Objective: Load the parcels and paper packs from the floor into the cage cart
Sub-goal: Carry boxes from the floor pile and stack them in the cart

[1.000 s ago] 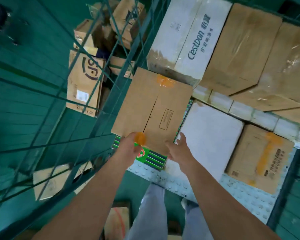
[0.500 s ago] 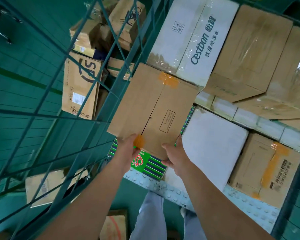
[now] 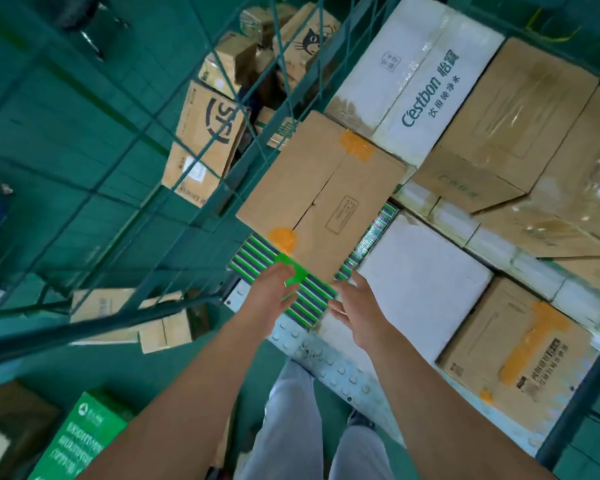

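Observation:
A brown cardboard parcel with orange tape spots lies inside the cage cart, on top of a green striped pack. My left hand hovers just in front of the parcel's near edge, fingers relaxed, holding nothing. My right hand is beside it, also free, fingers spread. Both hands are apart from the parcel.
The cart also holds a white Cestbon carton, a white pack and several brown boxes. Green wire mesh forms the cart's left side. On the floor outside lie an SF box, other parcels and a green box.
Both hands let go of the brown parcel and drew back toward me. The parcel now lies further into the cart on the striped pack.

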`<state>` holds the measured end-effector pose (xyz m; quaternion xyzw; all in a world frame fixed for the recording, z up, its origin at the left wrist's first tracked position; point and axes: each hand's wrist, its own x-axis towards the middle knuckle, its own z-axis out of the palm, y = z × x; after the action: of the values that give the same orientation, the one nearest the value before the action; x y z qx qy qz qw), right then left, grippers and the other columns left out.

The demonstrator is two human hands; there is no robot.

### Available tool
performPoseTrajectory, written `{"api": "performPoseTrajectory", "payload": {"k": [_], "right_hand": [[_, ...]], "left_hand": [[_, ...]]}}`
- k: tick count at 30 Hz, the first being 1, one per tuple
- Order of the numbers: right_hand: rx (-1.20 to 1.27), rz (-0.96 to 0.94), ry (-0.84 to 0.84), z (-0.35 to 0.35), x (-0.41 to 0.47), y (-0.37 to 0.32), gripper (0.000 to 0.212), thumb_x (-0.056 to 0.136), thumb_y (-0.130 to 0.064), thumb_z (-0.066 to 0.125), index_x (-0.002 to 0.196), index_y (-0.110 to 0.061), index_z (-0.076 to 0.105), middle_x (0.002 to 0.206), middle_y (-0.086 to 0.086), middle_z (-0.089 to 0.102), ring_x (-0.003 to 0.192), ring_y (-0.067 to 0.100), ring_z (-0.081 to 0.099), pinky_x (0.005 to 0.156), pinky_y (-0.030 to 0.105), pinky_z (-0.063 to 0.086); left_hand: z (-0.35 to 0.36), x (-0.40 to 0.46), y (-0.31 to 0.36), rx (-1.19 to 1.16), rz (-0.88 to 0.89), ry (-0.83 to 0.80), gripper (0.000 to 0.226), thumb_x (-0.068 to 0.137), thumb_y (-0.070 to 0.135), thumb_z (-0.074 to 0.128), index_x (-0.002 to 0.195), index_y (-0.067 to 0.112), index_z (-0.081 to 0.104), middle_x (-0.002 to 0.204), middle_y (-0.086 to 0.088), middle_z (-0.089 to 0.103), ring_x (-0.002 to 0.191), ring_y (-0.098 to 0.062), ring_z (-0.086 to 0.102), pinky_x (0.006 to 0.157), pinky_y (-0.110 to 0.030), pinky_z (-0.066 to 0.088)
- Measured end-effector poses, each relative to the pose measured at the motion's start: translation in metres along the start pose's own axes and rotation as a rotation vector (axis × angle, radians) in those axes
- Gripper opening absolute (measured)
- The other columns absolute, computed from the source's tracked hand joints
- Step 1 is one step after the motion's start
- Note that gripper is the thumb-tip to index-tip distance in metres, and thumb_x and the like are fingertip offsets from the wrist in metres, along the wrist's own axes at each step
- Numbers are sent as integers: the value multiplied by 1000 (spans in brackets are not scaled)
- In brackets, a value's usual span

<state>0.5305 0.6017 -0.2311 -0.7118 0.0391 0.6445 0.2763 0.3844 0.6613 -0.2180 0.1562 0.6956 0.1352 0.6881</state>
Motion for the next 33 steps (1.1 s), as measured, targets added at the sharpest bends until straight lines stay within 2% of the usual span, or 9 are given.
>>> {"api": "performPoseTrajectory", "payload": {"k": [2, 3, 6, 8, 13, 16, 19, 23, 33], "right_hand": [[-26, -13, -20, -15, -33, 9, 59, 103, -17, 57, 157, -21, 34, 144, 31, 50, 130, 44, 55, 109, 46, 50], [-33, -17, -26, -22, -49, 14, 55, 103, -17, 57, 155, -20, 38, 141, 30, 52, 126, 43, 59, 108, 44, 51], [-14, -39, -76, -43, -102, 37, 48, 102, -19, 59, 148, -20, 45, 122, 6, 59, 106, 24, 65, 94, 34, 55], [-4, -57, -115, -54, -124, 56, 47, 103, -21, 59, 147, -19, 44, 123, 4, 58, 106, 23, 64, 91, 32, 53], [-83, -93, -224, -67, -196, 103, 33, 104, -25, 57, 135, -19, 47, 123, 6, 60, 102, 20, 66, 98, 36, 54], [-219, -92, -301, -58, -221, 122, 21, 105, -29, 56, 125, -22, 54, 120, 3, 62, 100, 19, 67, 93, 34, 55], [-361, -147, -360, -39, -240, 132, 27, 104, -30, 55, 129, -19, 54, 120, 6, 62, 98, 19, 66, 87, 32, 55], [-484, -210, -440, -3, -266, 139, 18, 106, -26, 52, 123, -20, 54, 118, 5, 62, 107, 23, 64, 94, 35, 52], [-798, -237, -515, 93, -304, 203, 22, 103, -26, 59, 123, -17, 57, 113, 5, 66, 92, 21, 66, 79, 30, 55]], "left_hand": [[-1, -35, -21, -14, 9, 6, 30, 107, 23, 54, 135, 15, 56, 130, -4, 64, 117, -23, 63, 99, -34, 51], [-1, -52, -31, -26, 3, 12, 21, 106, 24, 54, 125, 17, 60, 128, -4, 64, 117, -23, 64, 99, -35, 51], [-4, -111, -63, -104, 8, 40, 9, 106, 22, 53, 107, 20, 62, 112, -3, 66, 112, -24, 63, 102, -37, 49], [-5, -139, -80, -114, 26, 31, 7, 104, 19, 56, 106, 20, 62, 110, -2, 67, 106, -23, 64, 96, -35, 49], [-22, -227, -132, -232, 109, 85, 17, 103, 20, 58, 120, 20, 61, 113, 0, 69, 104, -20, 67, 95, -34, 50], [-37, -262, -157, -293, 136, 105, 27, 104, 25, 55, 130, 18, 59, 118, 1, 69, 106, -18, 68, 95, -35, 50], [-60, -288, -181, -415, 161, 154, 29, 106, 24, 51, 133, 17, 56, 127, 0, 67, 115, -20, 66, 99, -35, 53], [-93, -314, -209, -586, 181, 228, 31, 107, 22, 50, 136, 13, 53, 127, -3, 65, 116, -21, 63, 106, -37, 50], [-200, -340, -254, -878, 166, 360, 33, 108, 25, 50, 139, 14, 54, 128, -1, 68, 120, -20, 64, 100, -35, 53]]}}
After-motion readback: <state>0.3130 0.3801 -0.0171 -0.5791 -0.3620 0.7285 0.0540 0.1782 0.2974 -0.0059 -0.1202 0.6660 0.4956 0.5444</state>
